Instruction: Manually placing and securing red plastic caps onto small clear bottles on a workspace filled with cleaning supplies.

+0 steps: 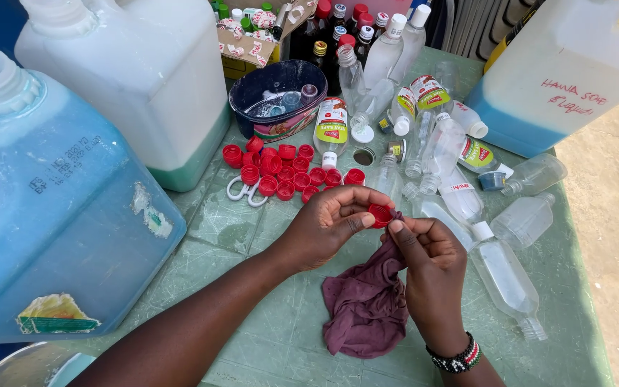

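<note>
So my left hand (327,223) is pinching a little red bottle cap (380,214) between thumb and fingers, right around the middle of the frame, held up off the table (252,215). My right hand (431,276) is closed on a bunched-up maroon cloth (367,304), with the top corner of it pushed up against the cap, so cloth and cap are touching. The rest of the cloth droops down and lies crumpled on the table, lower center.

Just above my hands there's a cluster of more red caps (281,172) spread on the green table, and a white scissor handle (246,192) pokes out at the left edge of that pile. To the right of the caps, a whole mess of small clear plastic bottles (460,186) lies on its side, some with red and green labels, some bare, a few with white caps on.

Upper middle has a dark blue bowl (277,100) with a few small bits in it. Behind that stands a row of dark bottles (338,36) with red and white tops, next to a cardboard box.

Big stuff: a blue jerrycan (59,208) fills the left side, a white jerrycan (137,79) with greenish liquid sits behind it, and another white jug (560,72) with blue liquid is in the upper right corner.
</note>
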